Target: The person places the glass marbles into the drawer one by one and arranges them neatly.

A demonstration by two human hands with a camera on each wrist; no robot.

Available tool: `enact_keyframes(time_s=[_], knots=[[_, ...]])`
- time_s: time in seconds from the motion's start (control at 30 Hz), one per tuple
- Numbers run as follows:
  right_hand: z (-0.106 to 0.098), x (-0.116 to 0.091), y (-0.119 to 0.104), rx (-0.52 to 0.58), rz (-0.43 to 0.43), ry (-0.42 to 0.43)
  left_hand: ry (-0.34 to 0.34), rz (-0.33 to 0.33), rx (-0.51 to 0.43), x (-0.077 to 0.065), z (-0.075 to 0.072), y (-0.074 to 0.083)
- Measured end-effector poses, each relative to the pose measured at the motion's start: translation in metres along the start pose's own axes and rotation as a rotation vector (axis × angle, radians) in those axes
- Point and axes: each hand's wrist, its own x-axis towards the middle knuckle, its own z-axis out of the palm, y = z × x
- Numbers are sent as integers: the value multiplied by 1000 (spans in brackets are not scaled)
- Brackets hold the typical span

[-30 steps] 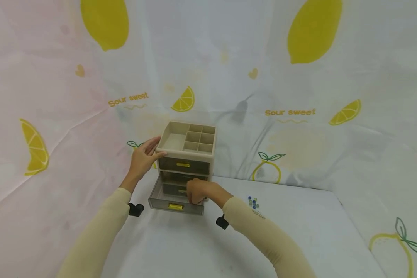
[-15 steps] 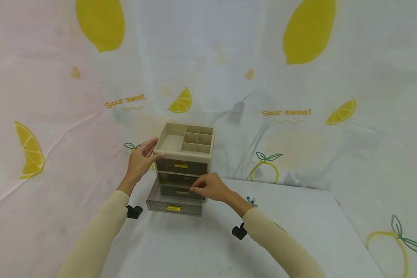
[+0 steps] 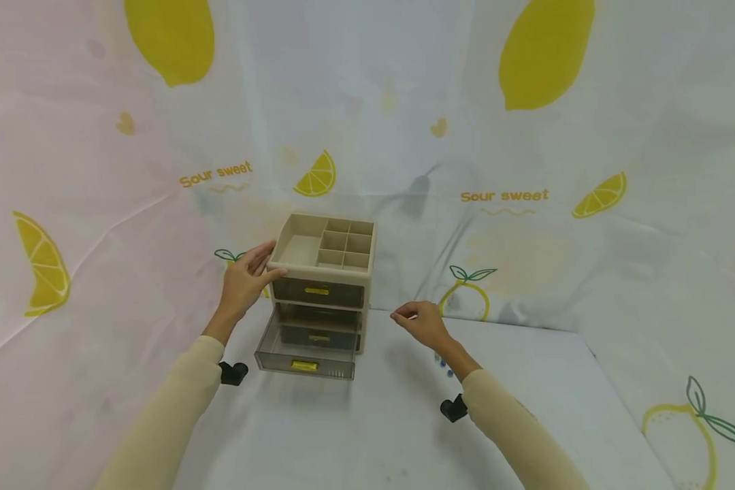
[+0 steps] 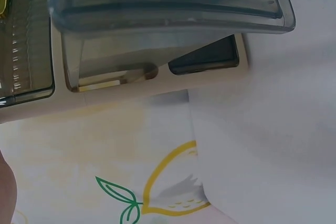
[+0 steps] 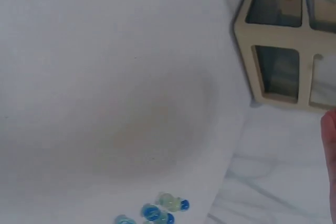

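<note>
A beige drawer organizer [image 3: 320, 274] stands on the table, its upper drawer [image 3: 343, 294] closed and a smoky clear drawer [image 3: 305, 366] below it pulled out. No contents show in the pulled-out drawer. My left hand [image 3: 241, 282] rests on the organizer's upper left corner, thumb on the front rim and fingers along the side. Right of the organizer, my right hand [image 3: 425, 324] is above the table, thumb and fingertips close together; nothing visible is held. Several small blue and pale glass marbles [image 5: 152, 212] lie on the table, partly hidden by my right wrist in the head view.
The organizer's top has one large compartment [image 3: 303, 250] and several small ones [image 3: 346, 243]. A white cloth printed with lemons [image 3: 496, 136] hangs behind the white table [image 3: 527, 381]. Black wrist cameras [image 3: 454, 408] sit under both sleeves.
My right hand has risen out of the pulled-out drawer and moved right, toward the marbles. The left hand stays on the organizer's corner, and the drawer remains pulled out.
</note>
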Motion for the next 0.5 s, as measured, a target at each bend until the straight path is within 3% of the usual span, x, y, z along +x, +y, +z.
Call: enact_keyframes(time_s=[0.17, 0.23, 0.5], knots=[[-4, -12, 25, -51, 73, 70, -1, 8, 3, 1, -1, -1], [-6, -18, 34, -69, 93, 101, -6, 0, 2, -1, 0, 8], [-11, -36, 58, -100, 205, 156, -7, -10, 14, -2, 1, 11]])
